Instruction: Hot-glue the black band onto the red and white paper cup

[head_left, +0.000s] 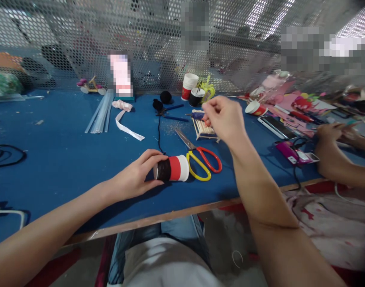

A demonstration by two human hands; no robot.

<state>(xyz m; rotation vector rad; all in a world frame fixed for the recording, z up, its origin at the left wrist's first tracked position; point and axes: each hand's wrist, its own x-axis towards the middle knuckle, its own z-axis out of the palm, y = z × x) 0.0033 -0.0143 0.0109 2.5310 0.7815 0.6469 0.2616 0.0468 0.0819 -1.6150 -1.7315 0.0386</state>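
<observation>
On the blue table [59,147], the left hand [134,175] has its thumb and fingers clamped around the base of a paper cup [175,168]. The cup lies on its side near the front edge, black-wrapped at the base, then red, then white at the rim; its inside is hidden. A black cord [159,133] runs down to it from a black ball of yarn [157,105]. Scissors [192,148] with red and yellow handles lie just beside the rim.

The right hand's [226,121] grip is raised, fingertips pinched together; whether anything thin is between them cannot be told. Behind it, a blue glue gun [197,115] lies over a small wooden stick rack [204,129].

Farther back stand nested paper cups [189,85] and a black-covered cup [197,97], its contents not visible. A red-and-white cup [256,108] lies tipped beside a phone [276,127].
</observation>
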